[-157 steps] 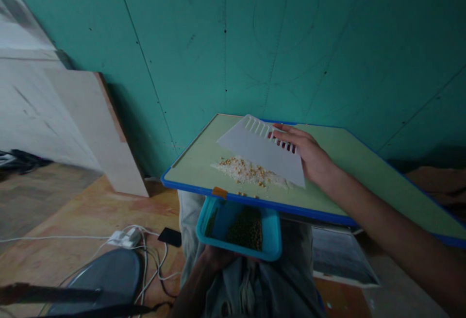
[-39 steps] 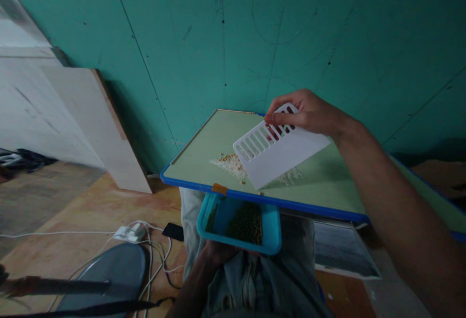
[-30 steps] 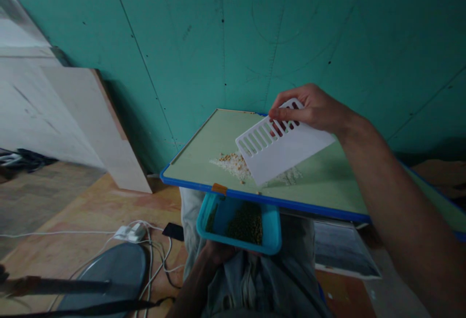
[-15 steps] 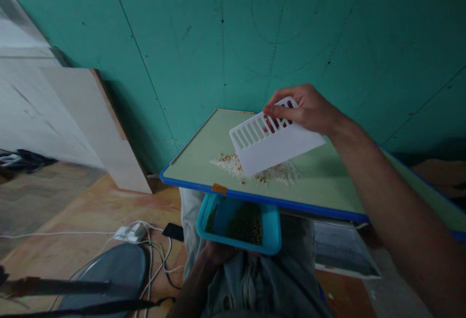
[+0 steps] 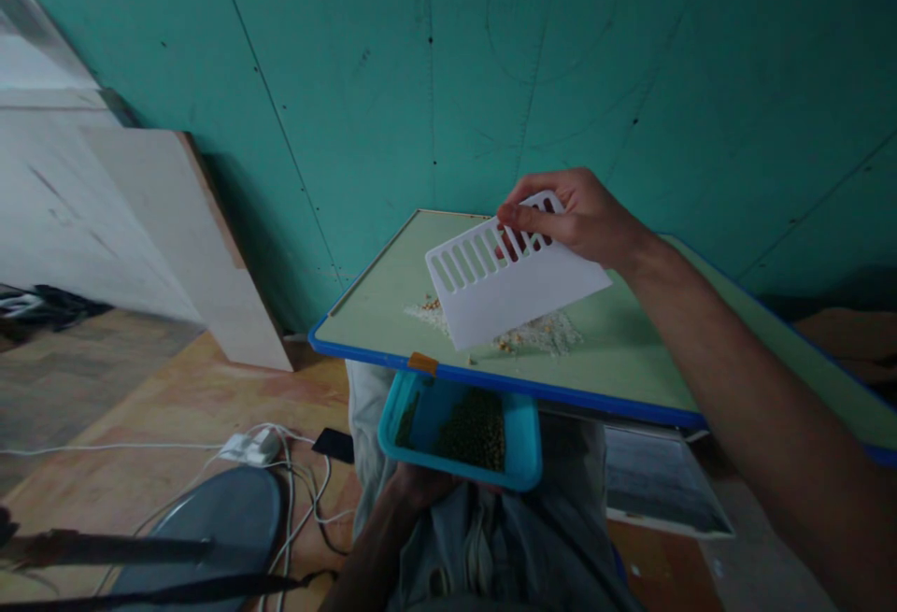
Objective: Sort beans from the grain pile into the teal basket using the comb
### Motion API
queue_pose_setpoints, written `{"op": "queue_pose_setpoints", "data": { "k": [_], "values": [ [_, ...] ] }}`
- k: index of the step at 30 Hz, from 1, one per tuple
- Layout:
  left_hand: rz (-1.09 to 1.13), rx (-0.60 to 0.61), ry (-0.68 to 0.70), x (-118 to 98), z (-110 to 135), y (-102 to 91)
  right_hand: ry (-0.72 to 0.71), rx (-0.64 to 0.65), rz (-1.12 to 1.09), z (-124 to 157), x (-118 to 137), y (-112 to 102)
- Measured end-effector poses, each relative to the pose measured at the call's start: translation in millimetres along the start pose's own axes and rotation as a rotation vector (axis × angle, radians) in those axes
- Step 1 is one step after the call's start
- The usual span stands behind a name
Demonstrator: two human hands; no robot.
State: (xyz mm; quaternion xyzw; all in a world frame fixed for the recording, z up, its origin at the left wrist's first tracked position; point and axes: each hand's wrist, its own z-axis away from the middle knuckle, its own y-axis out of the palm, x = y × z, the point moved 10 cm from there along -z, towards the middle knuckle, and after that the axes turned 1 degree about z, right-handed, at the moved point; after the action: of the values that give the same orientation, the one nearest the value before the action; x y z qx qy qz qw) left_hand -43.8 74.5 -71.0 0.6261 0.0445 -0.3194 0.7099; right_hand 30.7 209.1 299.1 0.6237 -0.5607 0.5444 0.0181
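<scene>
My right hand (image 5: 571, 215) grips a flat white plastic scraper (image 5: 522, 299) by its slotted upper edge, thumb in front and fingers behind. The scraper is tilted above a scattered pile of white grains and yellowish peas (image 5: 547, 332) on the pale green tabletop (image 5: 378, 285), and hides part of it. Below the table's front edge, over the lap, my left hand (image 5: 424, 486) supports a blue plastic tub (image 5: 522, 476) from underneath; most of its fingers are hidden. Inside the tub lie many small dark green and tan pieces (image 5: 476, 430).
The table has a blue edge (image 5: 603, 404) with orange tape (image 5: 422, 363). A green wall (image 5: 350, 79) rises behind it. To the left are a leaning board (image 5: 203, 248), a round grey stool (image 5: 210, 528), white cables, a power strip (image 5: 249, 447) and a black phone (image 5: 334, 445).
My right hand and the scraper have shifted slightly left, and the scraper's lower corner has come down toward the front edge. The left hand and the tub stay put.
</scene>
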Motion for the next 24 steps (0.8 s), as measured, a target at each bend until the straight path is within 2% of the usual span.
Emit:
{"op": "queue_pose_setpoints", "data": {
  "k": [6, 14, 18, 24],
  "values": [
    [0.018, -0.028, -0.011, 3, -2, -12.6, 0.002, 0.051, 0.032, -1, -3, 3],
    [-0.027, -0.096, -0.021, 2, 0, -13.2, -0.027, 0.061, 0.020, -2, -2, 4],
    [-0.069, -0.106, -0.010, -1, 1, -11.6, -0.052, 0.034, 0.035, -3, -2, -2],
    [-0.027, -0.039, -0.015, 3, 0, -11.6, -0.100, -0.009, 0.065, -3, 1, -18]
  ]
}}
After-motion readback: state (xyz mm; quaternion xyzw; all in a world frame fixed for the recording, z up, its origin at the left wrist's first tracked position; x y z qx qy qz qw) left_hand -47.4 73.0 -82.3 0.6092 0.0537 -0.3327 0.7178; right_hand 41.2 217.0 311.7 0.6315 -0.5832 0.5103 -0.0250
